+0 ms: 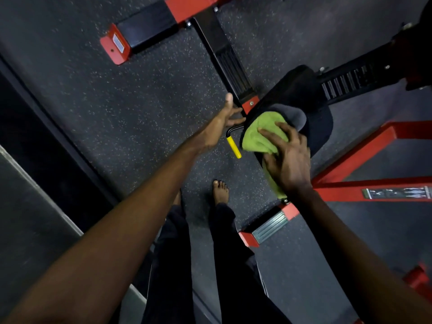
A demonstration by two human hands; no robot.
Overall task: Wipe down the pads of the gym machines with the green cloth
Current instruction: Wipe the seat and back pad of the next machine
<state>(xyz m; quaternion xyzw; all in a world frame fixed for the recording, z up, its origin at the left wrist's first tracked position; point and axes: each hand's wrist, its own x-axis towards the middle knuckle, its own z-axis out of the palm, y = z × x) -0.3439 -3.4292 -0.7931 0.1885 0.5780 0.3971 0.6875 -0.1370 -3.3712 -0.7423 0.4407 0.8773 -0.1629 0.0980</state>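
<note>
A black seat pad [297, 94] of a red-and-black gym machine sits at centre right. The green cloth [259, 134] lies over the pad's near end, with a grey part of it folded back above. My right hand [288, 160] presses flat on the cloth, fingers spread. My left hand [222, 123] reaches in from the left; its fingers are straight and touch the pad's left edge, thumb pointing up. A strip of the cloth hangs below my right wrist.
A yellow-handled adjustment lever [233, 146] sticks out just left of the pad. Red frame beams [364, 146] run to the right and a red-black base bar [149, 26] lies at the top. My bare feet [221, 191] stand on speckled rubber floor.
</note>
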